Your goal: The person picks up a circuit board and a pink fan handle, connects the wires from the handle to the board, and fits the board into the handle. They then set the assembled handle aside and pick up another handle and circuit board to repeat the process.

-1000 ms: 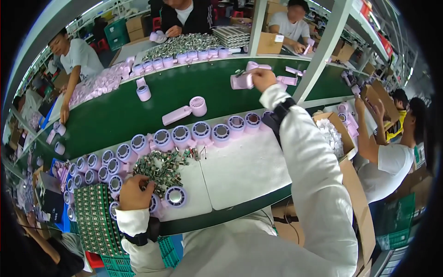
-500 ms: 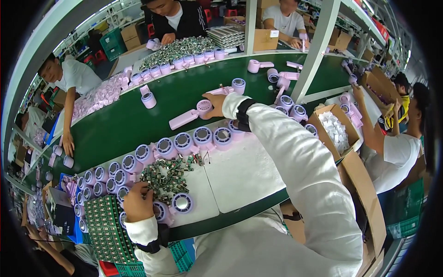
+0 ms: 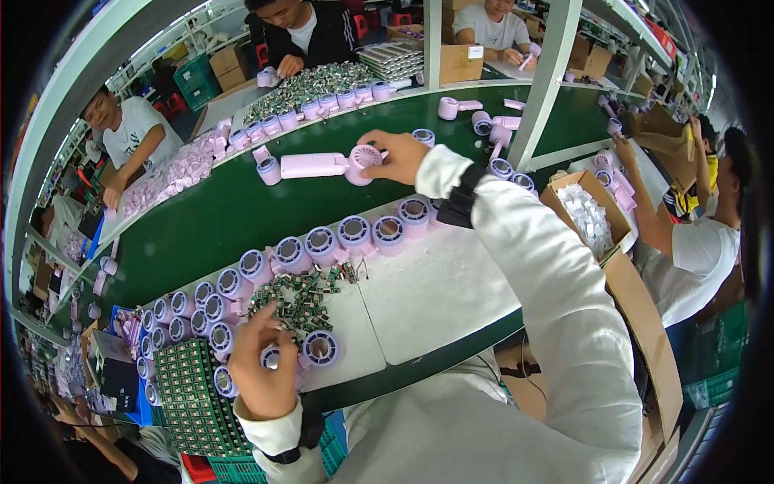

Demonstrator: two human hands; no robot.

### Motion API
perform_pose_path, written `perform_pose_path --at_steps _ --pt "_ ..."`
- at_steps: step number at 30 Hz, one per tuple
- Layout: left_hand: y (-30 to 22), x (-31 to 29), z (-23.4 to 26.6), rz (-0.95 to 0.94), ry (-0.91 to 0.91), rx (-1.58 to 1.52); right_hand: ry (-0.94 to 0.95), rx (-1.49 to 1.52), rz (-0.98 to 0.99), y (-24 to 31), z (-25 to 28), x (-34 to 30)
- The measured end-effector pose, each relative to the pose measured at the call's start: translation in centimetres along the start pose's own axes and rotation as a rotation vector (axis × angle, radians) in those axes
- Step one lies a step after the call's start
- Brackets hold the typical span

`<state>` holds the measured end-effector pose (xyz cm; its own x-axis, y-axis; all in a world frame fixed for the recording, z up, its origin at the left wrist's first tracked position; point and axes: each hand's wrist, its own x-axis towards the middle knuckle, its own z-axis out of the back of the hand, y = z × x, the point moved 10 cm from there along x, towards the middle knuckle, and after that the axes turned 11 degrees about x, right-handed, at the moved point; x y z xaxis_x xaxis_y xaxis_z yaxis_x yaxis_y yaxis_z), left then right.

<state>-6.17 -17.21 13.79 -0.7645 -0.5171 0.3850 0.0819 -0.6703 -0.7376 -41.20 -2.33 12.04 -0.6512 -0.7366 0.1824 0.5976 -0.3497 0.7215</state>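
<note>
Gripping the lilac handheld fan (image 3: 314,165) by its round, slotted head, the right hand (image 3: 395,157) holds it over the green belt (image 3: 201,218), thumb on one side of the head and fingers on the other. The fan's flat handle points left, toward a smaller lilac part (image 3: 268,169); whether the two touch cannot be told.

The left hand (image 3: 264,371) is at the near edge of the white mat (image 3: 439,282), fingers bent, with thumb and forefinger apart. A lilac housing shows partly behind these fingers; contact with it cannot be confirmed. A second, round-mouthed housing (image 3: 334,355) stands just to the right of this hand, and a loose heap of small circuit boards (image 3: 310,298) lies just beyond it.

Fan housings (image 3: 292,256) stand in a curved row along the mat's far edge, mouths up — the row doubles toward the left. Stacked green board panels (image 3: 193,395) sit left of the left hand.

To the right of the belt: a cardboard box (image 3: 619,216) of small white pieces. Across the belt, a person in a black jacket (image 3: 270,36) sits behind a larger pile of boards (image 3: 310,89). At far left, a person in a white shirt (image 3: 137,125) reaches beside heaped lilac parts (image 3: 173,165).
</note>
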Motion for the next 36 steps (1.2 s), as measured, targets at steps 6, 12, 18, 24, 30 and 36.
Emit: perform_pose_path --at_steps 6,12,18,24,30,36 --pt "-5.3 -4.5 -2.5 -0.21 0.196 -0.011 0.176 0.332 0.137 7.1 2.9 -13.6" --pt "-4.5 -6.6 -8.7 -0.189 0.487 -0.436 0.252 0.043 0.082 4.6 1.2 -21.7" --pt "-2.3 -8.4 -13.5 0.006 0.626 -0.752 -0.06 -0.363 0.303 7.3 1.3 -25.1" --pt "-1.4 -8.5 -14.2 0.063 0.653 -0.744 -0.011 -0.15 -0.04 5.2 -1.4 -25.3" --pt "-0.7 -7.9 -13.0 0.074 0.494 -0.731 0.003 -0.146 -0.345 2.7 0.3 -25.0" --pt "-2.8 -7.1 -13.1 -0.193 0.361 -0.399 -0.126 0.167 -0.017 -2.3 -1.0 -24.8"
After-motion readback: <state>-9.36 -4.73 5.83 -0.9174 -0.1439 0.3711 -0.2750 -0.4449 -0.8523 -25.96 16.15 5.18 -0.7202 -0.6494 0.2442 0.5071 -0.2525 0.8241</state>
